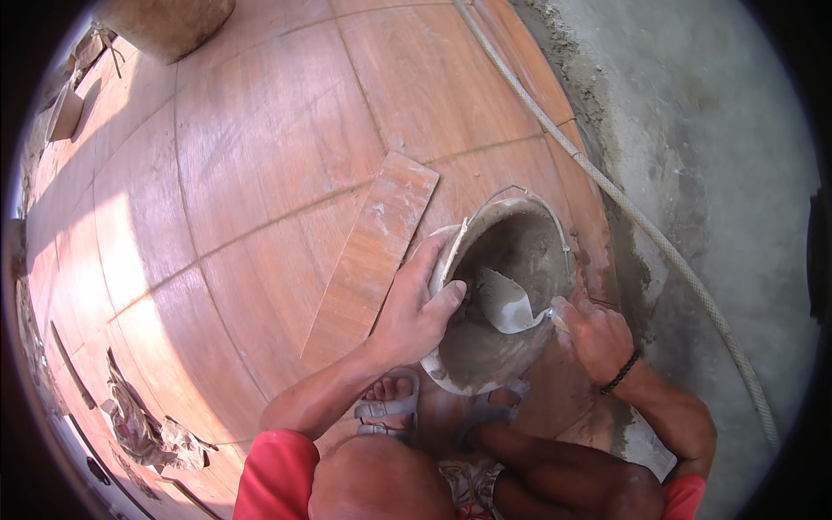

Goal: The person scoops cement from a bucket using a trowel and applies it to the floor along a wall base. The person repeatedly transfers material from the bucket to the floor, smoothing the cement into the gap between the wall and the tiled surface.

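Observation:
A mortar-crusted bucket with a thin wire handle stands tilted in front of me, its mouth facing up toward me. My left hand grips its left rim, thumb over the edge and fingers along the outer wall. In my right hand, closed at the bucket's right side, is the handle of a trowel. The trowel's blade reaches inside the bucket, with grey mortar on it. Grey, wet-looking mortar coats the inner wall and bottom.
A cut strip of wood-look tile lies left of the bucket on the tiled floor. A pale hose runs along the right, beside bare concrete. Crumpled sacking lies lower left; a large container stands far left.

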### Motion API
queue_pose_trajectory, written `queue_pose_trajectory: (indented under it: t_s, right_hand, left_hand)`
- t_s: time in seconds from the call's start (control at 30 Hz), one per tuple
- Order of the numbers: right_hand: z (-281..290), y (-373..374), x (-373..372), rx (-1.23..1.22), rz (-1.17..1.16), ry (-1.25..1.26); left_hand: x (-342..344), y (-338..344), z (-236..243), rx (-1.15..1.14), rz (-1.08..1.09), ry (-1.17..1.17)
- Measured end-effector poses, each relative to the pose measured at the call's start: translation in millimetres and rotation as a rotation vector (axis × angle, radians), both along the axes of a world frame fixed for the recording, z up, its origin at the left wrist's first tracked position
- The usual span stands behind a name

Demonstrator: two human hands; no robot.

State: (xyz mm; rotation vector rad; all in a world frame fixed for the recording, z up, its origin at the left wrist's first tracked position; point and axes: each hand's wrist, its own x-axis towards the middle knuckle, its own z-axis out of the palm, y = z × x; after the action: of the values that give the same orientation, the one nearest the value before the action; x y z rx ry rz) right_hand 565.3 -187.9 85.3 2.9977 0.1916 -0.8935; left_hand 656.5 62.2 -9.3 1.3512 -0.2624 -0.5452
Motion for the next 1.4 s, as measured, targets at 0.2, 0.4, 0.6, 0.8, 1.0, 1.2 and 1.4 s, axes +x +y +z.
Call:
queue_pose_trajectory:
  t_s: [0.2, 0.4, 0.6, 0.8, 1.0, 1.2, 1.4]
  right_hand:
    - [3.2, 12.9, -5.4, 0.148, -0.007, -0.002]
    - [-3.6, 16.1, -0.4, 0.406, -0.088, 0.124]
    - [-18.2, 10.7, -0.9, 0.531, -0.144, 0.153]
    - [-7.4, 3.5, -5.1, 0.613, -0.252, 0.223]
    - [-12.7, -12.8, -19.7, 0.658, -0.358, 0.115]
    - [-26.0, -24.9, -37.4, 0.653, -0.475, 0.134]
    - [-43.7, -19.1, -45.8, 0.775, -0.568, 0.050]
  left_hand:
    - [2.9, -1.8, -10.2, -0.077, 0.030, 0.060]
    - [5.3, 1.9, -13.3, -0.071, 0.072, 0.085]
    - [9.5, 14.8, -20.2, -0.140, 0.092, 0.148]
    - [17.0, 34.5, -43.0, -0.551, 0.054, 0.474]
    - [-21.0, 91.0, -94.5, 0.877, 0.237, -0.409]
    - [-71.8, 69.7, -106.3, 1.234, 0.057, -0.369]
    - [-48.5, 84.2, -100.6, 1.214, 0.170, -0.422]
